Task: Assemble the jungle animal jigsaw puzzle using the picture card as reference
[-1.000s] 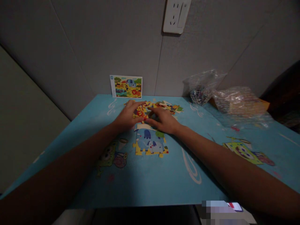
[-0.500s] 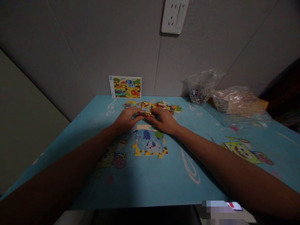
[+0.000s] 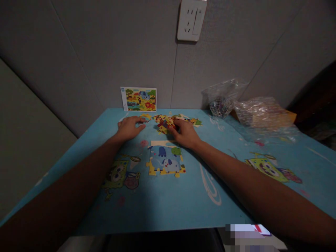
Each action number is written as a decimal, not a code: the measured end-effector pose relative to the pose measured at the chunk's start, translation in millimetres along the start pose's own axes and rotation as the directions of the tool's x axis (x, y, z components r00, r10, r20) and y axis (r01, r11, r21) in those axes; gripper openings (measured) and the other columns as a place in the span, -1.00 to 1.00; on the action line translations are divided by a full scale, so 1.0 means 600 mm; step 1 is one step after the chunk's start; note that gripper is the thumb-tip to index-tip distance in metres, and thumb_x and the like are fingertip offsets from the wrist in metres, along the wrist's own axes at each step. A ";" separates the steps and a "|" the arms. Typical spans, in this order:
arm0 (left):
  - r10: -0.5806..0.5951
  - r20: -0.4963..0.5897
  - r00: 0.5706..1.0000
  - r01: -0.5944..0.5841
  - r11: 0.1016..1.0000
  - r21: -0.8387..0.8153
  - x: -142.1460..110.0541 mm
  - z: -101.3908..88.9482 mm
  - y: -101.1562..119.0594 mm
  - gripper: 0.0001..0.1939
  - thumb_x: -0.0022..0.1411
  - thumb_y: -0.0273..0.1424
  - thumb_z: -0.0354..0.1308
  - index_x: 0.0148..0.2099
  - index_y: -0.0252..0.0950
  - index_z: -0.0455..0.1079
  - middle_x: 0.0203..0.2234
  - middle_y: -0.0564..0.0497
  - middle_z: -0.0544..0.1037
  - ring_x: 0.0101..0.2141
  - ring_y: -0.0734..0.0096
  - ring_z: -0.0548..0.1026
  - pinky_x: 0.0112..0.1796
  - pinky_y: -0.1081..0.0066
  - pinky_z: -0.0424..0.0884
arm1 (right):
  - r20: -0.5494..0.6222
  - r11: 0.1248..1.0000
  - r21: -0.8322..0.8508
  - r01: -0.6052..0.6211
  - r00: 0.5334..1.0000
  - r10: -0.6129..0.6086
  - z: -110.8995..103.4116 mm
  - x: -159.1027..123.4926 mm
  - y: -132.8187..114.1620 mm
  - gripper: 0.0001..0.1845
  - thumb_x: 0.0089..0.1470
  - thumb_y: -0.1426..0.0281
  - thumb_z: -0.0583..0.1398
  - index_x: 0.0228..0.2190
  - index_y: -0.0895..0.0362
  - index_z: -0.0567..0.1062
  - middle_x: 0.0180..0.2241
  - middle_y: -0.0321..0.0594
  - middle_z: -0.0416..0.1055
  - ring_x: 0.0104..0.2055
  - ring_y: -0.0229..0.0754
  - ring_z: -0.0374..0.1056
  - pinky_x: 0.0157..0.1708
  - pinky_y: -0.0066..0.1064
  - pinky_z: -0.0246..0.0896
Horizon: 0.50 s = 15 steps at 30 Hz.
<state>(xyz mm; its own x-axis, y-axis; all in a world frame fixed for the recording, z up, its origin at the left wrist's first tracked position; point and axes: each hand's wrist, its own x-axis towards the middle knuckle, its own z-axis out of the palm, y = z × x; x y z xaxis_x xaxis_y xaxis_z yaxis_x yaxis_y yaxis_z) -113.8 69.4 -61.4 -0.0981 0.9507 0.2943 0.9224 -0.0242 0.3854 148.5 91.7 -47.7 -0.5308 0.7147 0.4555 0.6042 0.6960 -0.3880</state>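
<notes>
My left hand is over the table's far left part, thumb and forefinger apart. Its fingertips are at a greyish puzzle piece; whether they touch it is hard to tell. My right hand holds several yellow and red puzzle pieces between thumb and fingers, at the front of a loose pile of puzzle pieces. Nearer to me lies a joined puzzle section showing two blue elephants and a green bush, with a pale strip along its top.
A picture card of the animal scene leans against the wall behind the pile. At the back right are a clear plastic bag with things inside and a crumpled plastic wrapper over an orange-yellow item. A blue cartoon cloth covers the table.
My left hand has moved away from the right, leftward to the greyish piece. My right hand stays by the pile, its puzzle pieces now tilted into view. The camera has shifted slightly.
</notes>
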 end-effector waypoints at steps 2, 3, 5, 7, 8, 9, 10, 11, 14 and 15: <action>-0.008 -0.019 1.000 0.008 1.000 -0.017 0.002 0.000 -0.002 -0.74 0.20 -0.22 0.19 -0.11 -0.16 0.57 0.03 -0.05 0.58 0.07 0.01 0.47 0.08 0.05 0.30 | 0.002 1.000 -0.005 0.008 1.000 -0.008 -0.001 0.000 -0.002 -0.74 0.16 0.31 0.10 -0.53 0.12 0.31 -0.51 -0.24 0.28 -0.45 -0.22 0.12 -0.39 -0.36 -0.09; -0.012 -0.024 1.000 0.012 1.000 -0.018 0.003 -0.001 -0.002 -0.78 0.19 -0.23 0.20 -0.18 -0.18 0.58 -0.01 -0.05 0.59 0.04 0.04 0.49 0.06 0.09 0.33 | 0.002 1.000 -0.007 0.009 1.000 -0.009 -0.001 -0.001 -0.003 -0.74 0.16 0.30 0.10 -0.53 0.12 0.31 -0.51 -0.24 0.28 -0.44 -0.22 0.12 -0.39 -0.36 -0.09; -0.012 -0.028 1.000 0.011 1.000 -0.027 0.005 -0.003 -0.004 -0.83 0.16 -0.24 0.22 -0.29 -0.21 0.56 -0.10 -0.07 0.62 -0.02 0.05 0.51 0.02 0.14 0.37 | 0.007 1.000 -0.008 0.005 1.000 -0.005 -0.002 -0.001 -0.003 -0.73 0.16 0.29 0.10 -0.54 0.12 0.32 -0.50 -0.23 0.29 -0.45 -0.22 0.11 -0.39 -0.36 -0.09; -0.011 -0.031 0.999 0.010 1.000 -0.024 0.006 -0.004 -0.006 -0.83 0.14 -0.24 0.23 -0.32 -0.23 0.54 -0.17 -0.08 0.63 -0.08 0.06 0.52 -0.01 0.15 0.39 | 0.014 1.000 -0.009 0.003 1.000 -0.003 -0.002 -0.001 -0.003 -0.73 0.16 0.29 0.11 -0.54 0.12 0.31 -0.50 -0.23 0.29 -0.45 -0.23 0.10 -0.40 -0.36 -0.10; -0.010 -0.035 0.999 0.009 1.000 -0.028 0.007 -0.004 -0.007 -0.83 0.13 -0.24 0.24 -0.31 -0.23 0.53 -0.19 -0.09 0.63 -0.10 0.06 0.53 -0.02 0.15 0.40 | 0.017 1.000 -0.009 0.005 1.000 -0.005 -0.002 -0.001 -0.003 -0.73 0.15 0.29 0.11 -0.54 0.12 0.31 -0.51 -0.24 0.29 -0.46 -0.23 0.10 -0.40 -0.36 -0.10; -0.008 -0.043 0.999 0.006 0.999 -0.040 0.007 -0.003 -0.008 -0.82 0.11 -0.25 0.26 -0.28 -0.24 0.52 -0.21 -0.09 0.62 -0.12 0.07 0.52 -0.02 0.15 0.40 | 0.021 1.000 -0.007 0.008 1.000 -0.007 -0.002 -0.001 -0.003 -0.73 0.15 0.29 0.11 -0.55 0.12 0.30 -0.51 -0.24 0.28 -0.46 -0.23 0.09 -0.40 -0.36 -0.10; -0.007 -0.060 0.998 0.003 0.998 -0.060 0.008 -0.002 -0.009 -0.79 0.08 -0.27 0.28 -0.24 -0.26 0.51 -0.21 -0.09 0.61 -0.12 0.08 0.52 -0.02 0.15 0.41 | 0.022 1.000 -0.004 0.012 1.000 -0.012 -0.002 -0.001 -0.003 -0.73 0.15 0.30 0.11 -0.55 0.11 0.29 -0.51 -0.25 0.27 -0.47 -0.24 0.09 -0.40 -0.36 -0.10; -0.003 -0.084 0.996 -0.004 0.996 -0.087 0.008 0.000 -0.010 -0.74 0.04 -0.30 0.30 -0.19 -0.27 0.50 -0.20 -0.09 0.59 -0.11 0.09 0.51 0.00 0.14 0.41 | 0.020 1.000 -0.002 0.017 1.000 -0.017 -0.002 -0.001 -0.002 -0.72 0.16 0.30 0.11 -0.55 0.11 0.28 -0.52 -0.25 0.26 -0.47 -0.24 0.08 -0.40 -0.36 -0.10; 0.026 -0.168 0.986 -0.060 0.977 -0.205 0.005 0.005 -0.006 -0.62 -0.05 -0.38 0.33 -0.11 -0.28 0.47 -0.12 -0.11 0.52 -0.04 0.11 0.47 0.04 0.13 0.41 | 0.011 0.999 -0.008 0.040 0.999 -0.040 -0.002 0.000 -0.002 -0.73 0.16 0.30 0.10 -0.55 0.11 0.28 -0.52 -0.24 0.26 -0.45 -0.23 0.10 -0.39 -0.35 -0.08; 0.035 -0.186 0.982 -0.086 0.957 -0.275 0.002 0.007 -0.002 -0.62 -0.05 -0.40 0.32 -0.11 -0.28 0.47 -0.10 -0.11 0.49 -0.04 0.12 0.47 0.02 0.13 0.44 | 0.009 0.999 -0.011 0.046 0.999 -0.046 -0.002 0.000 -0.001 -0.73 0.16 0.31 0.11 -0.55 0.11 0.28 -0.52 -0.24 0.26 -0.44 -0.22 0.11 -0.39 -0.35 -0.08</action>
<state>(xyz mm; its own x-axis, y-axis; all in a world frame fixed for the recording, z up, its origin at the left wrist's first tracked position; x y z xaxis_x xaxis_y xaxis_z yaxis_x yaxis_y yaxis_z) -113.3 71.9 -64.9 -0.1337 0.8750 0.4654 0.7887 -0.1904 0.5845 148.6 91.2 -46.4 -0.5630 0.6827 0.4658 0.5855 0.7273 -0.3582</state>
